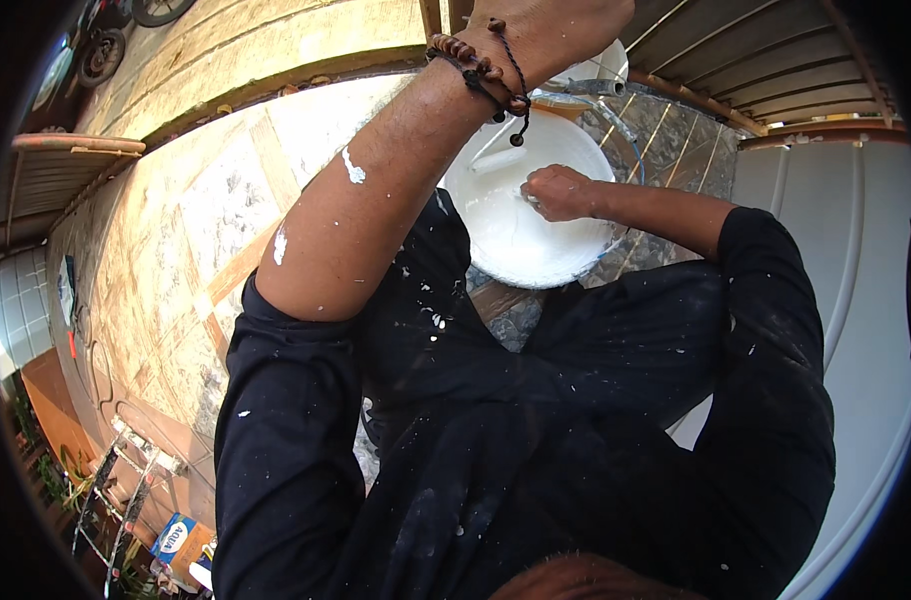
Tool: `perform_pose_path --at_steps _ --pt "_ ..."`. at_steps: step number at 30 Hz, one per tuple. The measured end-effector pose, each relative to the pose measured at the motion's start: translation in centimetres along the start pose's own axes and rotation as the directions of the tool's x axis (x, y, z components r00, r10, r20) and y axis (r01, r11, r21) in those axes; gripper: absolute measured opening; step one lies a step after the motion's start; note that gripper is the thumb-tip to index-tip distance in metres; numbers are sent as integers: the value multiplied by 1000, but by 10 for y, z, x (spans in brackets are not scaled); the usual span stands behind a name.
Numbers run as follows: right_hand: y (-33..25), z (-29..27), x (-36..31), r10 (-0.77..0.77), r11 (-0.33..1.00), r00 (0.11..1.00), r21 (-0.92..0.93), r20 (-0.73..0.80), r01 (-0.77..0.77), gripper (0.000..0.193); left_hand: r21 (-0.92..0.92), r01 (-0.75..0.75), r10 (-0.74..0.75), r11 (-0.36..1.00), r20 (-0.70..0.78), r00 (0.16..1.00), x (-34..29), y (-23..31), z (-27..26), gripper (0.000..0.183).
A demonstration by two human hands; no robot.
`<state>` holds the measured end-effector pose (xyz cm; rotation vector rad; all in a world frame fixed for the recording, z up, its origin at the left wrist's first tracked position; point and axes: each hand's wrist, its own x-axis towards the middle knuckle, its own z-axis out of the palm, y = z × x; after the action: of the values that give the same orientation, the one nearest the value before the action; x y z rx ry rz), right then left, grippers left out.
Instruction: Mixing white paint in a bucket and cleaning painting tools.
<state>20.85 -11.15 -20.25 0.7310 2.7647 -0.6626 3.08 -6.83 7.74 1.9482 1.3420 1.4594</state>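
One right hand [564, 193], fingers [538, 182] curled, perhaps gripping, overhangs one bucket [536, 281]; one left hand's [576, 25] fingers are unseen.

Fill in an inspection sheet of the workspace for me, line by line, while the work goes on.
Surface: patterned tile floor, brightly sunlit on the left.
Things at hand: round tub holding a white, paint-like liquid.
Clutter: white-spattered metal frame and blue-and-orange carton, lower left.
Hands: right hand over the tub, fingers seemingly curled, anything held unclear; left hand cut off by the top edge, fingers unseen.
Cables: thin blue line beside the tub; cord or handle, cannot tell.
Surroundings: slatted panel upper right, pale grey panel on the right, vehicle wheel upper left.
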Motion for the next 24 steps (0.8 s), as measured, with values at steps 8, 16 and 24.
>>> perform_pose_path --at_steps 8,16,24 --pt "-5 -7 -6 45 999 989 22 141 -49 12 -34 -17 17 999 -4 1000 1 -2 0 23" --pt "-25 -10 -15 -52 941 955 334 293 -52 19 -27 -38 38 999 19 999 3 2 11 22" --pt "-26 7 9 -139 979 989 145 -52 146 19 -2 -21 21 1000 13 1000 -1 -2 7 24"
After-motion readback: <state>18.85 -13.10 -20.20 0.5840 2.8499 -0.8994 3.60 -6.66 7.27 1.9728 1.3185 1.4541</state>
